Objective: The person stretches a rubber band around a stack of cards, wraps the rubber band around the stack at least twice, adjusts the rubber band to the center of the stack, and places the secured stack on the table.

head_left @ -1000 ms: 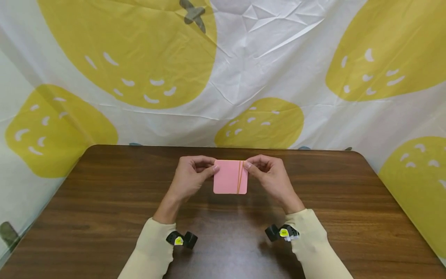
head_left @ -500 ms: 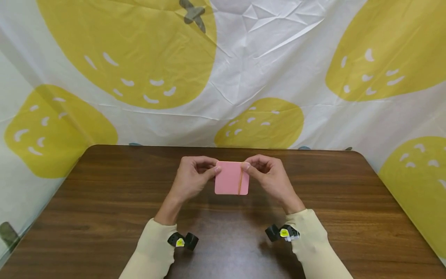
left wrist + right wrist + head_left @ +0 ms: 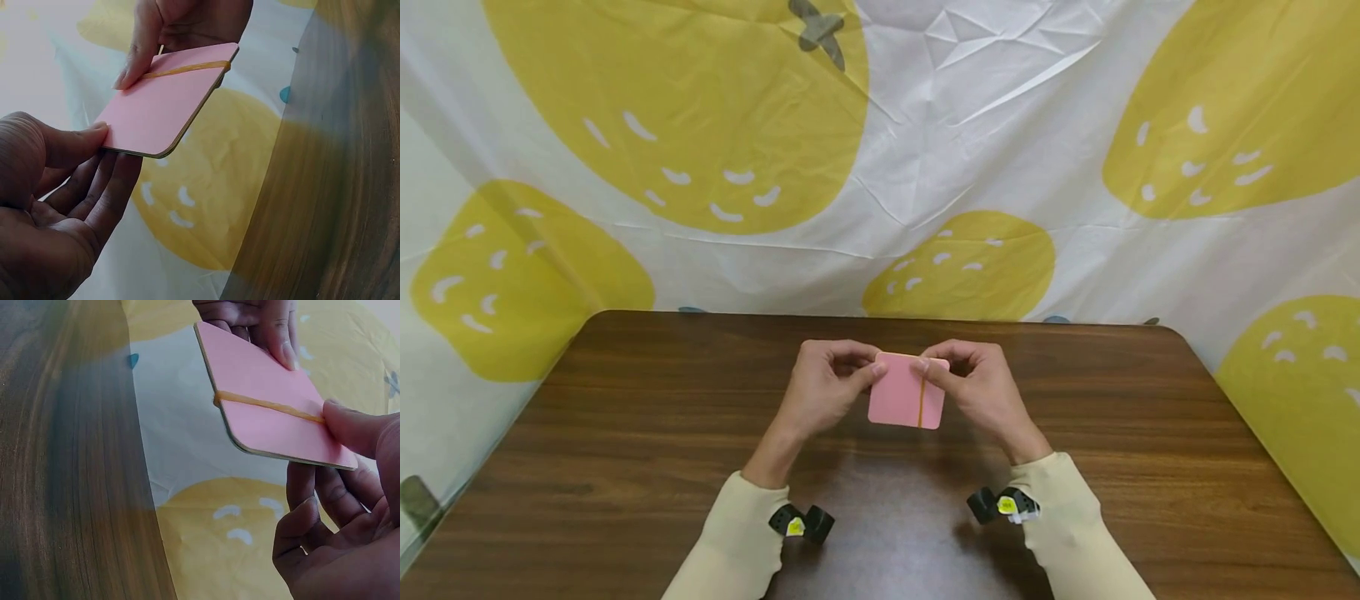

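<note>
A thin pink square pad with rounded corners is held up over the table, near the middle of the head view. An orange rubber band runs around it, right of its middle. My left hand pinches the pad's upper left corner, thumb on the pink face and fingers behind. My right hand pinches its upper edge toward the right, with the thumb pressing where the band reaches that edge. In the left wrist view, the pad's layered edge shows below the pink face. Its back is hidden.
A dark wooden table lies beneath both hands. Behind it hangs a white cloth with large yellow fruit prints. Small black cameras sit at both sleeve cuffs.
The rubber band's two spread strands have come together, and the band now sits farther from the pad's right edge. The pad has shifted slightly right and down and tilted; my right thumb reaches farther inward.
</note>
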`<state>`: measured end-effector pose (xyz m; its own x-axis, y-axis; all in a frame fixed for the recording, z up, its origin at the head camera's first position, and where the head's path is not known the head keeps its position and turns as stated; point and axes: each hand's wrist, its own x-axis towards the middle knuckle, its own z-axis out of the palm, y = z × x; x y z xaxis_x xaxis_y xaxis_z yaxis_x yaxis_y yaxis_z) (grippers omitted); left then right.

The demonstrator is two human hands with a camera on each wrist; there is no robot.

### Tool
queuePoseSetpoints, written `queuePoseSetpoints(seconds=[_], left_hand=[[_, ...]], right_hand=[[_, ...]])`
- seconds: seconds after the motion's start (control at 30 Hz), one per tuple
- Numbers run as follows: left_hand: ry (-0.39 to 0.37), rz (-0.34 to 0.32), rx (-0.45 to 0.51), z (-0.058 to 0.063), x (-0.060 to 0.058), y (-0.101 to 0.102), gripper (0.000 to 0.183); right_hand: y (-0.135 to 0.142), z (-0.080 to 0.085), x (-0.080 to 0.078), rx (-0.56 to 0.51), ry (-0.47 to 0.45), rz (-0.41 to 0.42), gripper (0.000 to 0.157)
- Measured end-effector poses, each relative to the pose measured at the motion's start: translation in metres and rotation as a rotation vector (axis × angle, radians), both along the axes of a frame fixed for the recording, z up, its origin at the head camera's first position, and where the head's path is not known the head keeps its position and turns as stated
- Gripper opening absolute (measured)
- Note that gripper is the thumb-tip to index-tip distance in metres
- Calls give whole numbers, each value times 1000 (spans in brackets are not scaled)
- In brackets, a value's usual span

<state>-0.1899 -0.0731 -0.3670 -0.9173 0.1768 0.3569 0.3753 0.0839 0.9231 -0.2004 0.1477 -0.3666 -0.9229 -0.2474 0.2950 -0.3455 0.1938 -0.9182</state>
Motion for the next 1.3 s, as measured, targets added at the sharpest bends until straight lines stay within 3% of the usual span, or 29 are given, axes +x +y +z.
queuePoseSetpoints(seconds=[0.77, 1.3], left_hand=[[35, 0, -2, 2, 4, 3, 8], [25, 5, 3, 6, 4, 0, 10]], right_hand=[[-1, 2, 3, 13, -10, -56, 13], [14, 12, 0, 24, -44, 39, 15]])
